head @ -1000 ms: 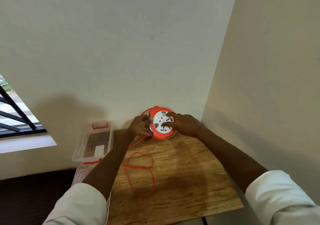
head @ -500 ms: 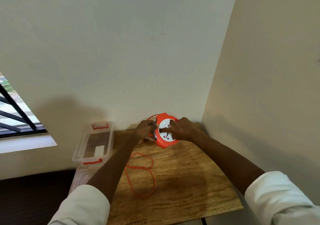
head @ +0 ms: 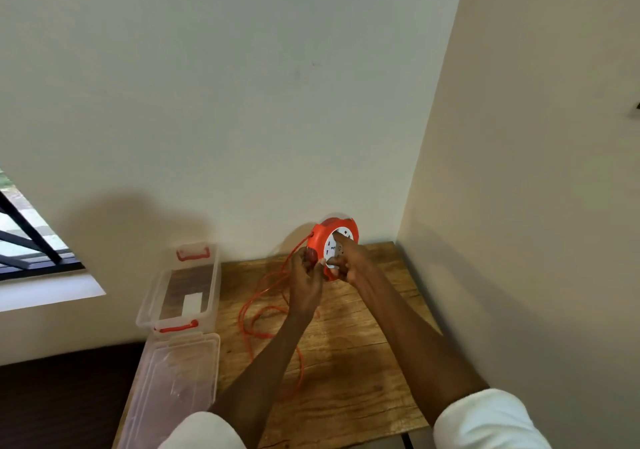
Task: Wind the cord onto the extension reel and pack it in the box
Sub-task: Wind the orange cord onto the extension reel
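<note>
The orange extension reel (head: 325, 232) with a white socket face is lifted off the wooden table (head: 363, 362), tilted on edge near the back wall. My left hand (head: 306, 280) grips its orange rim from the left. My right hand (head: 349, 260) presses fingers onto the white face. The orange cord (head: 258, 313) runs down from the reel's left side and lies in loose loops on the table under my left forearm. A clear plastic box (head: 147, 301) with orange latches stands open at the table's left end.
The box's clear lid (head: 173, 383) lies flat in front of the box, along the table's left edge. Walls meet in a corner just behind and right of the reel. A barred window (head: 24, 237) is at the far left.
The reel has been raised from lying flat on the table and tipped up on edge. Both hands rose with it and the cord has been pulled upward, its loops shifting.
</note>
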The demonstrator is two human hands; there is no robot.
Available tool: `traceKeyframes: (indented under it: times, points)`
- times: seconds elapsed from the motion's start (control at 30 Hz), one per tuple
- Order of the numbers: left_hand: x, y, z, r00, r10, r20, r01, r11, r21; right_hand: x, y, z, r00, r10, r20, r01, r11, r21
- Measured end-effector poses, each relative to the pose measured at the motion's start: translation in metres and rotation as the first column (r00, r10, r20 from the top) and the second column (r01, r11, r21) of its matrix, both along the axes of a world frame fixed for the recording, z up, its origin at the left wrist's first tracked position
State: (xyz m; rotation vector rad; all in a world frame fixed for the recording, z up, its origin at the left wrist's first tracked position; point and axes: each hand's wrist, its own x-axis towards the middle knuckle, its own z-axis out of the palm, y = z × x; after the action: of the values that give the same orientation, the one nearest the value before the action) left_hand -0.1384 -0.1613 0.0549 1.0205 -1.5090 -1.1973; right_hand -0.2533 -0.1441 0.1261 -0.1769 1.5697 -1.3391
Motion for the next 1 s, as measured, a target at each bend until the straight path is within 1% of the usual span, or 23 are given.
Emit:
traceKeyframes:
  times: [0.03,0.1,0.13,0.2,0.27,0.3,0.33,0.37,0.4,0.43,0.5,0.53,0.57,0.6,0.63,0.67,0.7,0.73,0.8,0.87,0.93,1.0]
  points:
    - [0.002,-0.004,-0.003,1.0,-0.008,-0.009,0.008,1.0,-0.001,-0.001,0.002,-0.001,0.999,0.019,0.026,-0.019,1.0,-0.019]
    - [0.004,-0.011,-0.006,0.999,-0.039,-0.032,0.04,0.999,0.021,-0.003,0.003,-0.004,0.998,0.063,0.014,-0.063,0.997,-0.036]
    - [0.004,-0.012,-0.003,0.998,-0.047,-0.038,0.048,0.998,0.048,-0.002,0.005,-0.002,0.996,0.084,-0.031,-0.085,0.996,-0.024]
    - [0.004,-0.013,0.006,0.993,-0.06,-0.102,0.074,0.988,0.136,-0.005,0.008,0.0,0.977,0.119,-0.175,-0.119,0.993,0.006]
    - [0.008,-0.021,0.017,0.98,-0.067,-0.19,0.115,0.959,0.258,-0.013,0.01,0.0,0.935,0.155,-0.318,-0.162,0.987,0.005]
    - [0.013,-0.028,0.02,0.973,-0.079,-0.216,0.146,0.938,0.313,-0.018,0.011,0.0,0.896,0.184,-0.404,-0.196,0.98,0.011]
    - [0.019,-0.036,0.023,0.968,-0.107,-0.226,0.182,0.922,0.341,-0.022,0.011,0.001,0.819,0.233,-0.524,-0.249,0.968,0.041]
    - [0.024,-0.043,0.025,0.964,-0.134,-0.231,0.213,0.91,0.357,-0.026,0.013,0.004,0.689,0.291,-0.664,-0.301,0.948,0.103]
    - [0.029,-0.052,0.026,0.966,-0.156,-0.208,0.224,0.904,0.364,-0.029,0.015,0.007,0.515,0.331,-0.79,-0.325,0.929,0.177]
    - [0.033,-0.061,0.027,0.969,-0.162,-0.187,0.224,0.899,0.377,-0.032,0.017,0.01,0.336,0.348,-0.876,-0.329,0.914,0.237]
    - [0.04,-0.076,0.032,0.966,-0.188,-0.178,0.248,0.867,0.431,-0.036,0.021,0.017,-0.011,0.324,-0.946,-0.369,0.878,0.305]
    - [0.043,-0.083,0.034,0.957,-0.223,-0.186,0.286,0.842,0.457,-0.037,0.022,0.019,-0.157,0.308,-0.939,-0.41,0.844,0.345]
    - [0.045,-0.09,0.034,0.941,-0.27,-0.202,0.334,0.826,0.454,-0.038,0.022,0.023,-0.248,0.319,-0.915,-0.449,0.799,0.401]
    - [0.048,-0.093,0.038,0.934,-0.304,-0.189,0.357,0.833,0.422,-0.039,0.021,0.027,-0.322,0.331,-0.887,-0.474,0.755,0.453]
    - [0.049,-0.095,0.043,0.932,-0.334,-0.139,0.361,0.848,0.389,-0.037,0.019,0.031,-0.359,0.357,-0.862,-0.502,0.705,0.501]
    - [0.051,-0.094,0.049,0.932,-0.356,-0.073,0.358,0.862,0.358,-0.037,0.017,0.033,-0.423,0.371,-0.827,-0.52,0.648,0.557]
    - [0.052,-0.094,0.053,0.925,-0.381,-0.015,0.364,0.869,0.335,-0.037,0.015,0.035,-0.504,0.367,-0.782,-0.522,0.591,0.614]
    - [0.054,-0.093,0.057,0.914,-0.406,0.017,0.378,0.866,0.328,-0.034,0.015,0.037,-0.592,0.366,-0.718,-0.486,0.549,0.68]
    - [0.054,-0.091,0.059,0.898,-0.438,0.04,0.401,0.853,0.335,-0.032,0.016,0.038,-0.699,0.351,-0.623,-0.406,0.523,0.75]
    - [0.051,-0.086,0.056,0.9,-0.429,0.078,0.38,0.86,0.342,-0.027,0.016,0.034,-0.788,0.341,-0.512,-0.304,0.509,0.806]
    - [0.045,-0.075,0.051,0.914,-0.399,0.075,0.349,0.866,0.357,-0.02,0.015,0.029,-0.836,0.342,-0.429,-0.228,0.494,0.839]
    - [0.04,-0.065,0.042,0.926,-0.364,0.099,0.305,0.877,0.37,-0.017,0.011,0.019,-0.873,0.301,-0.384,-0.195,0.504,0.841]
